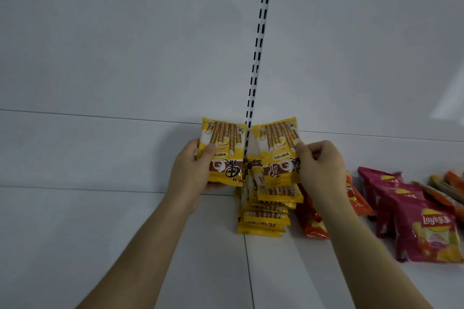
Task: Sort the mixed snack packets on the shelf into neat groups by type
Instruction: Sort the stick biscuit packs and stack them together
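My left hand (193, 170) grips a yellow wafer-roll packet (222, 150) held upright above the white shelf (100, 233). My right hand (321, 165) pinches a second identical yellow packet (277, 148) by its right edge, just right of the first. Below them lies a row of several more yellow packets (266, 213), overlapping from back to front. Right of that row, partly hidden by my right forearm, are orange-red chip packets (311, 223), then pink Lay's packets (421, 228).
More orange packets (449, 188) lie at the far right edge. A slotted white upright (258, 52) runs up the white back panel behind the held packets. A seam in the shelf (248, 271) runs toward me.
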`<control>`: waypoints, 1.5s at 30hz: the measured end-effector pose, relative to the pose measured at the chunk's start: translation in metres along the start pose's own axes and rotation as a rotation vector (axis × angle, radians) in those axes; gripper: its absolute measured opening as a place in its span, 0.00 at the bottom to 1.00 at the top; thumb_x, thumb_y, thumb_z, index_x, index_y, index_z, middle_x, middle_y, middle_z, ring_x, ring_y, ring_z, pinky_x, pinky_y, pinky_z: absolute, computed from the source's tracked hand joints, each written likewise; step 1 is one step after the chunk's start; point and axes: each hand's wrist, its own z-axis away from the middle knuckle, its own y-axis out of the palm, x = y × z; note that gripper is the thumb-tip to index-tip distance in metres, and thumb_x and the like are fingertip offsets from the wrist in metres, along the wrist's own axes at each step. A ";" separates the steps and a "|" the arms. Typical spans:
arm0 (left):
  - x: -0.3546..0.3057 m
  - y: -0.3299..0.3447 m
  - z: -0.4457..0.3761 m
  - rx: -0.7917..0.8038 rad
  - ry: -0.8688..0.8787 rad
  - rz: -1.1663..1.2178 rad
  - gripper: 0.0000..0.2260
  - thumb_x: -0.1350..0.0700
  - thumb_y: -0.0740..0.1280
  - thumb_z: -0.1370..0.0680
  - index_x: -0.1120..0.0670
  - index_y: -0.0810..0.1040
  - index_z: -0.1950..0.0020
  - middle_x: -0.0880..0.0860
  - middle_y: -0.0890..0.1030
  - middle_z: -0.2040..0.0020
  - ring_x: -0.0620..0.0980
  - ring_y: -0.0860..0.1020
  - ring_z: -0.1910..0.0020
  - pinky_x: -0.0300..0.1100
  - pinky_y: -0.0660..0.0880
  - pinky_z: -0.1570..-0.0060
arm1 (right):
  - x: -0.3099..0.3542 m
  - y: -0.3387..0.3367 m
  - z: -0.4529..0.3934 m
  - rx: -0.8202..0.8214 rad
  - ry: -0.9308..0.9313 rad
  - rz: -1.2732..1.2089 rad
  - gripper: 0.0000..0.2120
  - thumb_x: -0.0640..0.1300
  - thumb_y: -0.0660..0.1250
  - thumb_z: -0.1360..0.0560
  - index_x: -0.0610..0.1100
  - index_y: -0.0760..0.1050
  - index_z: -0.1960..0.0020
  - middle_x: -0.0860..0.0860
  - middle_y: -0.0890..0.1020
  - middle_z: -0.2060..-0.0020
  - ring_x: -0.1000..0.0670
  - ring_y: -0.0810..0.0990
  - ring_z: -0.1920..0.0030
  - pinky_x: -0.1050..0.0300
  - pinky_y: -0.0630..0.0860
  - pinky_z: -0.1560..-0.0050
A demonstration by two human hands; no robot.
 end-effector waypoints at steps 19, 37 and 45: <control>-0.063 -0.047 -0.021 0.509 0.059 -0.455 0.19 0.66 0.73 0.24 0.48 0.79 0.38 0.57 0.88 0.51 0.54 0.87 0.52 0.54 0.83 0.47 | 0.021 0.003 0.015 0.710 -0.142 -0.194 0.07 0.48 0.65 0.19 0.47 0.77 0.44 0.53 0.87 0.54 0.51 0.87 0.56 0.52 0.85 0.57; -0.020 -0.043 0.005 0.174 -0.042 0.039 0.10 0.49 0.64 0.16 0.48 0.78 0.36 0.52 0.88 0.47 0.59 0.87 0.51 0.62 0.84 0.54 | 0.033 -0.019 0.006 0.579 -0.324 0.086 0.07 0.57 0.63 0.20 0.62 0.79 0.45 0.54 0.86 0.59 0.50 0.85 0.64 0.44 0.83 0.60; -0.032 -0.046 0.010 0.526 -0.084 -0.289 0.21 0.36 0.57 0.19 0.45 0.80 0.37 0.44 0.87 0.46 0.44 0.85 0.46 0.43 0.79 0.45 | 0.061 -0.004 -0.008 0.846 -0.574 0.424 0.13 0.51 0.74 0.26 0.60 0.82 0.42 0.64 0.81 0.51 0.61 0.78 0.50 0.64 0.74 0.50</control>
